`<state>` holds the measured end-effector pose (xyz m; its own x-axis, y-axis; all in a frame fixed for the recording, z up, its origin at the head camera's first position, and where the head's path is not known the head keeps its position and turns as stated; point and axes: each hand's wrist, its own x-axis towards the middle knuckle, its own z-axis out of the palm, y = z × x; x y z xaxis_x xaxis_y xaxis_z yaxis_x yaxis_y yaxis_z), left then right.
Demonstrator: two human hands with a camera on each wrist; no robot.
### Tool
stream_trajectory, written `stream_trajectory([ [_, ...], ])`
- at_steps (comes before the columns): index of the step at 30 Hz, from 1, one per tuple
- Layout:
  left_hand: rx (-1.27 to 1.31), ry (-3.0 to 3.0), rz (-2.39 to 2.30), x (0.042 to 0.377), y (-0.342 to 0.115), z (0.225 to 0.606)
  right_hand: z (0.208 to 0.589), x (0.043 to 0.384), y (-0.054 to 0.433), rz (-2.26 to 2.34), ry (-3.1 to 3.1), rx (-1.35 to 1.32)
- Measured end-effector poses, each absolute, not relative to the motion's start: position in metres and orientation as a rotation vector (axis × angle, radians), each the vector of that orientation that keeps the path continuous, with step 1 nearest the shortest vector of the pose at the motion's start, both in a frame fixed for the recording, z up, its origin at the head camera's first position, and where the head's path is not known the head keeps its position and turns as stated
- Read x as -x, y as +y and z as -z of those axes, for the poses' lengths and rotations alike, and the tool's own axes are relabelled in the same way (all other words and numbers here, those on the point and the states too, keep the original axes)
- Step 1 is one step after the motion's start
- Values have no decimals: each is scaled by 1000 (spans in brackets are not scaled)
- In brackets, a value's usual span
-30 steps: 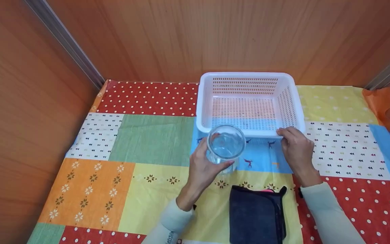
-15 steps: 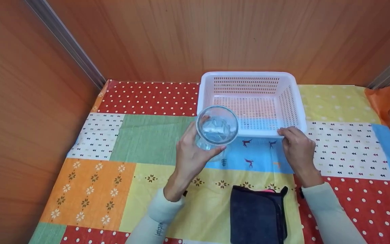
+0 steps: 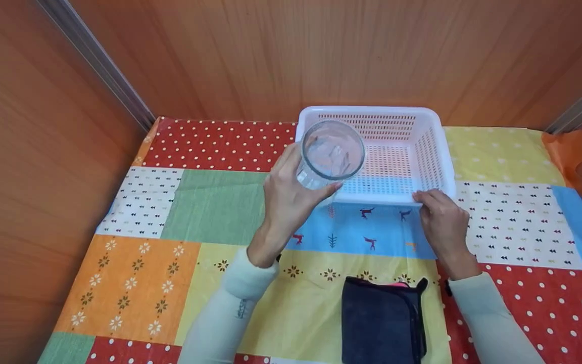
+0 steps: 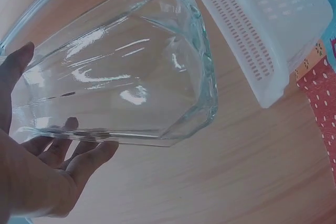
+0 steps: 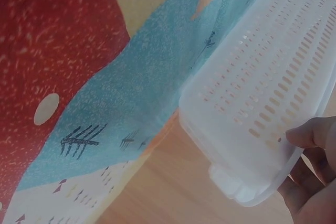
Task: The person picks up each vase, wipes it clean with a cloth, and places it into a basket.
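Note:
My left hand (image 3: 288, 199) grips a clear glass jar (image 3: 316, 177) by its side, thumb on one side and fingers on the other. The jar is held over the left part of a white plastic basket (image 3: 430, 151), its round mouth facing up toward the head camera. The left wrist view shows faceted walls and a thick base on the jar (image 4: 131, 72); the basket (image 4: 247, 35) lies beyond that base. At the basket's front right corner, my right hand (image 3: 445, 225) pinches the rim, with the thumb on the slotted wall of the basket (image 5: 231, 103) in the right wrist view.
A black fabric pouch (image 3: 379, 321) with a bit of pink at its top lies near the front. Patchwork cloth (image 3: 220, 202) covers the table. Wooden panels (image 3: 291, 55) stand behind and at both sides, the back one close behind the basket.
My left hand has carried the jar up and away from me, from in front of the basket to over its left part. My right hand stays on the rim; the basket and pouch have not moved.

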<state>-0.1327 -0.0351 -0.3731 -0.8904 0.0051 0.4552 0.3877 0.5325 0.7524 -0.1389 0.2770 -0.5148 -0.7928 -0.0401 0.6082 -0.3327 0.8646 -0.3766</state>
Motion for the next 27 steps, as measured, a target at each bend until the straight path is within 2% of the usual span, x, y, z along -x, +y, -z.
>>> stream_trajectory([
  [27,500,-2476,965,194,1,397,515,140,277,-626,-2424,-260],
])
